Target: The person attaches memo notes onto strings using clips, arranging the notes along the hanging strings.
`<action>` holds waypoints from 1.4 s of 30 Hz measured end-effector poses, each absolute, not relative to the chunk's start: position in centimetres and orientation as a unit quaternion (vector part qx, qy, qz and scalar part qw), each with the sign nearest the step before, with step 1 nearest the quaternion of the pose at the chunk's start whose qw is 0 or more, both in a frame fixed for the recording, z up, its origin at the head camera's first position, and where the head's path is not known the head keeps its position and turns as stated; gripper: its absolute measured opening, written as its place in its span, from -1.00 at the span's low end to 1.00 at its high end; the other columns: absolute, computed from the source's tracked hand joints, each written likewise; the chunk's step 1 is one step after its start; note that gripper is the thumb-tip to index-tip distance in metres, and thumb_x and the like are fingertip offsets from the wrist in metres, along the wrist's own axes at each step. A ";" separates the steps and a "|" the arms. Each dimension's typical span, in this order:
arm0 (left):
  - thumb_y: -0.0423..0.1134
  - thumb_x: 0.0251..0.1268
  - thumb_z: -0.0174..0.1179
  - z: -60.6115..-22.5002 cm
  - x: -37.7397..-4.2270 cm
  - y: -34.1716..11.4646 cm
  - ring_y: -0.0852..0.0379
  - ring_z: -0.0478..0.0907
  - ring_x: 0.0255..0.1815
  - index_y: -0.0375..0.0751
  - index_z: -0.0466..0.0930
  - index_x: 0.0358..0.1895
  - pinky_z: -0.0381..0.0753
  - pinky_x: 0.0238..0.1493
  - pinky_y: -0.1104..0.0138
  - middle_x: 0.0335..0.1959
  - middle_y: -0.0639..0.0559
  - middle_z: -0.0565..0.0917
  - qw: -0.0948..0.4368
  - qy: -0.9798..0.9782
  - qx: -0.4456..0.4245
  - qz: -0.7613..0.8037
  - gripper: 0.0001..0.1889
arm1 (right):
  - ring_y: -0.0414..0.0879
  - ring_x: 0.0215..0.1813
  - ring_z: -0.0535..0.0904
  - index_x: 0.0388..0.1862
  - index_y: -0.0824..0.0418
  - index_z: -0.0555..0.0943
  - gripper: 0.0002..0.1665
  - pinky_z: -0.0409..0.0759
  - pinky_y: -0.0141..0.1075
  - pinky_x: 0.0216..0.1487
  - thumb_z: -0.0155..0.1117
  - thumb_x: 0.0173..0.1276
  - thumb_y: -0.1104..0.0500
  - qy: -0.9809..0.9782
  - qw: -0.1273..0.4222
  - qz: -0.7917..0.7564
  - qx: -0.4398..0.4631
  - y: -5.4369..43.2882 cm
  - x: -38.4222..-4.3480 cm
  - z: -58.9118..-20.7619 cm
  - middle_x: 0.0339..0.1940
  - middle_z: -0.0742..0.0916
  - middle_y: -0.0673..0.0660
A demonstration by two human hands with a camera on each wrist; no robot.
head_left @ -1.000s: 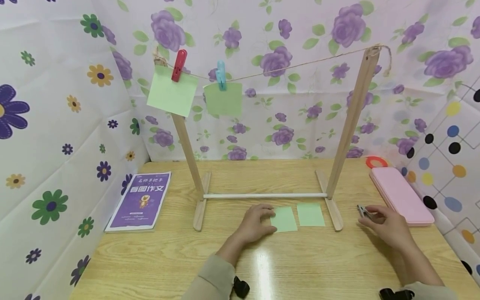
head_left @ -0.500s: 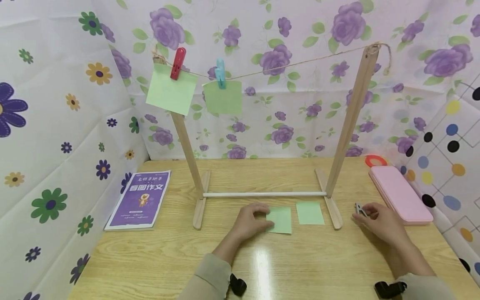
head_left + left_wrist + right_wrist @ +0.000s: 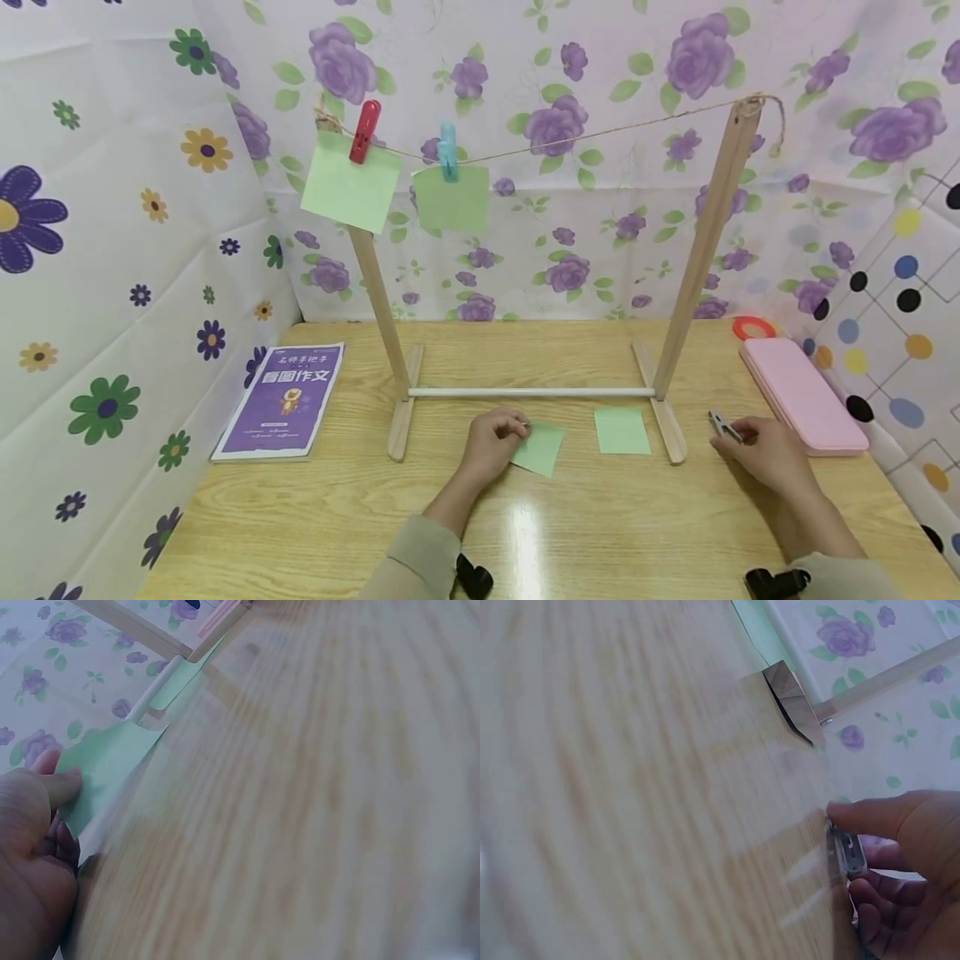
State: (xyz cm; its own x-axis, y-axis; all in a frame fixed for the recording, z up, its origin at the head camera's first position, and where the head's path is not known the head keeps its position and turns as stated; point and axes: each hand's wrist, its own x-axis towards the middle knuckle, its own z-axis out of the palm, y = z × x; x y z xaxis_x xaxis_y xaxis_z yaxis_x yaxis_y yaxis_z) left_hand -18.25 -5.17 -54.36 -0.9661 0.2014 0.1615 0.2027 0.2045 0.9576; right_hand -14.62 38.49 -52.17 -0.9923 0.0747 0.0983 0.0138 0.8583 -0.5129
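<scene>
My left hand (image 3: 491,446) pinches a green paper square (image 3: 542,450) by its left edge, between thumb and fingers. The left wrist view shows that paper (image 3: 109,769) tilted up off the wood. A second green paper square (image 3: 622,431) lies flat to its right. Near the table's right side, my right hand (image 3: 772,454) pinches a grey clothespin (image 3: 724,427), seen side-on in the right wrist view. Overhead, a red clothespin (image 3: 365,132) and a light blue clothespin (image 3: 447,152) each hold a green paper on the twine (image 3: 592,135).
Two wooden posts, the left (image 3: 378,304) and the right (image 3: 701,258), carry the twine; a white rod (image 3: 532,392) joins their feet. A purple booklet (image 3: 281,404) lies at left. At right are a pink case (image 3: 806,396) and an orange ring (image 3: 753,327).
My left thumb and fingers have closed on the nearer paper, which has slid left and turned, away from the other square. The right hand stays in about the same place with the clothespin.
</scene>
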 end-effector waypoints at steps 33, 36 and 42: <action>-0.39 0.22 0.43 -50.0 -18.8 -5.7 -0.09 0.66 0.12 -0.18 0.60 0.25 0.75 0.02 0.28 0.28 -0.23 0.53 -0.075 -0.702 -0.043 -0.707 -0.50 | -0.35 -0.43 0.65 0.05 0.25 0.74 -0.62 0.64 -0.62 -0.34 0.54 0.26 0.23 -0.755 0.210 0.614 -0.098 35.3 -14.5 -45.8 -0.40 0.78 -0.20; -0.38 0.22 0.44 -48.9 -19.1 -5.7 -0.03 0.69 0.02 -0.20 0.65 0.16 0.76 -0.08 0.35 0.26 -0.19 0.56 -0.064 -0.708 -0.065 -0.701 -0.59 | -0.33 -0.44 0.66 0.07 0.24 0.74 -0.61 0.66 -0.59 -0.37 0.53 0.24 0.30 -0.732 0.218 0.640 -0.084 34.8 -14.7 -44.7 -0.39 0.79 -0.17; -0.45 0.24 0.40 -46.7 -19.5 -5.6 0.12 0.68 -0.27 -0.25 0.55 -0.30 0.76 -0.18 0.36 -0.19 -0.02 0.66 -0.049 -0.690 -0.079 -0.718 -0.83 | -0.36 -0.38 0.70 0.07 0.26 0.73 -0.60 0.66 -0.62 -0.30 0.52 0.24 0.34 -0.727 0.233 0.643 -0.060 33.5 -14.9 -42.3 -0.37 0.80 -0.17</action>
State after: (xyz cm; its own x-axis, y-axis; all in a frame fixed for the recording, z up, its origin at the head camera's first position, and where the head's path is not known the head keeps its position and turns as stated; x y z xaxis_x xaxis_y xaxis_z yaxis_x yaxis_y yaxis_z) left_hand -19.53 -5.62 -46.68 -0.9827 0.1795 0.0448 0.0378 -0.0421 0.9984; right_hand -14.93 33.51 -42.26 -0.8843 0.3862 0.2623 -0.2129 0.1664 -0.9628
